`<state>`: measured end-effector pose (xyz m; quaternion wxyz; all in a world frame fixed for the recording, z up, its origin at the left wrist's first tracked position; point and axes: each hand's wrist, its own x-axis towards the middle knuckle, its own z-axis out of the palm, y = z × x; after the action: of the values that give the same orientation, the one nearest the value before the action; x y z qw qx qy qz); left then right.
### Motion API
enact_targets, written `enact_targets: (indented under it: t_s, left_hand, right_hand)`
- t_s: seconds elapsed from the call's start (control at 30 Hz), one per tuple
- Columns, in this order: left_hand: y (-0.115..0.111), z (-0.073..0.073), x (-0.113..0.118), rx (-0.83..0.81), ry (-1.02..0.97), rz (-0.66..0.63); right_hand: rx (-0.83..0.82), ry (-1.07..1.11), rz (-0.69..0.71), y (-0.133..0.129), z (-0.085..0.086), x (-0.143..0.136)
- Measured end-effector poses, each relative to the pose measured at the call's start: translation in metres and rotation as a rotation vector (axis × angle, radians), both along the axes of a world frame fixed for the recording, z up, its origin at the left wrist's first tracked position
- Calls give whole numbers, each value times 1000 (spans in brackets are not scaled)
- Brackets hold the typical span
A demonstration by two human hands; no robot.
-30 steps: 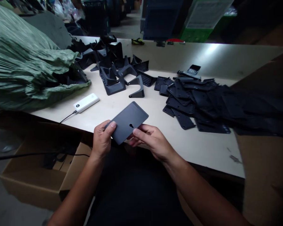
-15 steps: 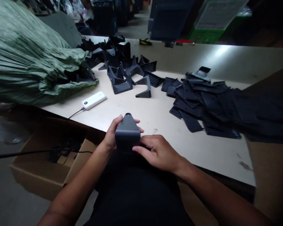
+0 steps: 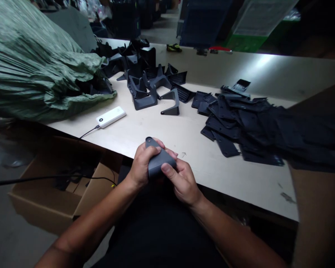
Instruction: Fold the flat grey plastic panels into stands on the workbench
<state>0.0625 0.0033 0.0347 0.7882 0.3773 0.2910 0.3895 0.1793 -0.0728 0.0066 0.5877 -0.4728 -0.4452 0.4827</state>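
A dark grey plastic part (image 3: 159, 160) with a small hole at its pointed end is held between my two hands, just off the table's front edge. My left hand (image 3: 142, 163) wraps round its left side, thumb across the top face. My right hand (image 3: 184, 181) grips the lower right corner, thumb on top. Beyond them, several loose grey brackets (image 3: 145, 102) lie in a heap on the table. To the right is a pile of flat black plastic pieces (image 3: 226, 126).
The pale table (image 3: 184, 134) carries a white power bank (image 3: 111, 117) with a cable. A green sack (image 3: 44, 74) lies at the left. An open cardboard box (image 3: 44, 208) stands below the table at left; a black cable (image 3: 44, 180) crosses it.
The held part has turned and tilted, its pointed end now leaning left. My left thumb has moved onto its top face, and my right hand has closed in on its corner.
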Motion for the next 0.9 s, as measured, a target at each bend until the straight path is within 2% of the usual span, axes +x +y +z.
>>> enact_targets:
  t_s: [0.17,0.4,0.57,0.67,0.77,0.9]
  left_hand:
    - [2,3,-3,34,-22,22]
    - [3,0,-4,-28,-111,-27]
    - [-3,1,-8,62,-95,25]
    - [-4,3,-11,77,-81,-3]
    - [-1,5,-12,-3,-100,0]
    - [7,8,-10,-243,-182,53]
  right_hand:
    - [-26,0,40,4,3,5]
    - [-29,-7,130,0,6,17]
    - [87,-24,70,-2,4,10]
    - [72,-39,80,-2,8,8]
    - [35,-66,107,-2,11,12]
    - [-16,-153,104,-6,8,22]
